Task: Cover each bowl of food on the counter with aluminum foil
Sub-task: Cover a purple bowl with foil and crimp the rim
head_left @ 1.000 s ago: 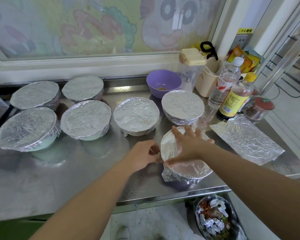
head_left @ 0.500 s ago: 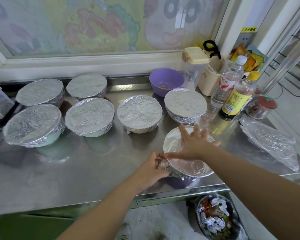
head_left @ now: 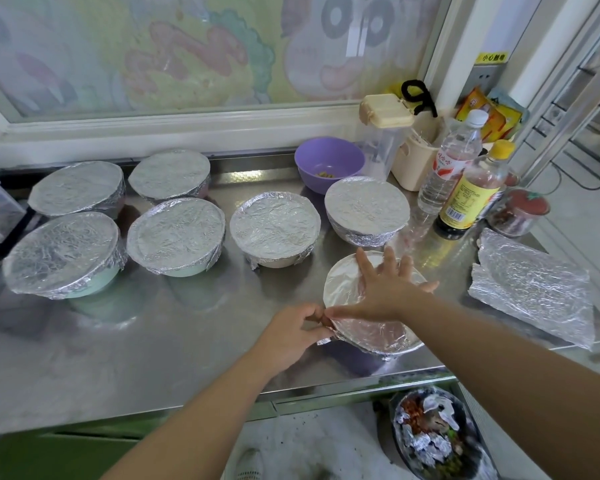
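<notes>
At the counter [head_left: 153, 358] front, left grip [head_left: 291, 336] pinches foil [head_left: 371, 330] on upright bowl [head_left: 350, 349]; right grip [head_left: 385, 289] presses flat.

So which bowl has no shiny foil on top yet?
The purple bowl at the back, beside the clear container. It is open, with a few bits inside; every other bowl on the counter has foil over it.

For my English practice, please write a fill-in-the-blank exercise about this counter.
The left hand pinches the ____ at the rim of the nearest bowl.
The right hand lies flat on ____ of that bowl.
____ other bowls are already covered.
The only uncovered bowl is ____.
Missing words: foil, top, six, purple.
</notes>
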Available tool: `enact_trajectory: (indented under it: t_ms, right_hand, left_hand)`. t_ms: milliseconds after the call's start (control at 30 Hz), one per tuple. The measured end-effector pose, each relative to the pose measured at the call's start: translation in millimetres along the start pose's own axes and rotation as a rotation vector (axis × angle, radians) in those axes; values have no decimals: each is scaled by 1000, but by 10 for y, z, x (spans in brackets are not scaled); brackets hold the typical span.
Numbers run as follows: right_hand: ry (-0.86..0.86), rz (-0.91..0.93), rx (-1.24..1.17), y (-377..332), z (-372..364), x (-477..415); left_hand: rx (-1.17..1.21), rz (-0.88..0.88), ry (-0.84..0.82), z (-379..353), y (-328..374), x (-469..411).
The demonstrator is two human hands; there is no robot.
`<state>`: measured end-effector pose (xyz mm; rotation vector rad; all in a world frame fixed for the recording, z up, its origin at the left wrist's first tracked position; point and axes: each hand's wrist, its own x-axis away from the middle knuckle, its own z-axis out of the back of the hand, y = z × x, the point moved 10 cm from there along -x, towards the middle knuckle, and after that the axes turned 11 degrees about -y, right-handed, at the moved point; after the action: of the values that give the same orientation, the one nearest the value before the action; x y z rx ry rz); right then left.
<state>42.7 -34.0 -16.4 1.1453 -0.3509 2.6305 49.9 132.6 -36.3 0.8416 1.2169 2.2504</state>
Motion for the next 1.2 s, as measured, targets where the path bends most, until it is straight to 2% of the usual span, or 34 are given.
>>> enact_trajectory:
  t_ms: [133,200,300,433,533,633,700,933,1200]
  right_hand:
    - [13,-8,16,8,-2,7]
    - [16,-8,17,5,-3,-4]
    - [17,-7,17,4,-7,-11]
    - [26,-7,24,12,-14,-26]
    - [29,-15,35,20,-15,-37]
    - [31,-11,38,14,-13,-34]
    - [35,-10,37,15,-12,-36]
    - [37,-11,33,25,-23,-63]
    - [58,-16,48,18,-18,-30]
  left_hand:
    - [-110,11,0,68,50,-57]
    - [-66,39,55,119,32,-58]
    - [318,129,138,167,-101,-36]
    - [684,298,142,-18,-228,33]
    - [1066,386,193,-279,-329,93]
    - [1423,473,327,-528,-361,181]
    - [1548,493,430,-629,-330,222]
    - [1607,512,582,-748,-197,279]
    - [1495,610,675,-729,-167,343]
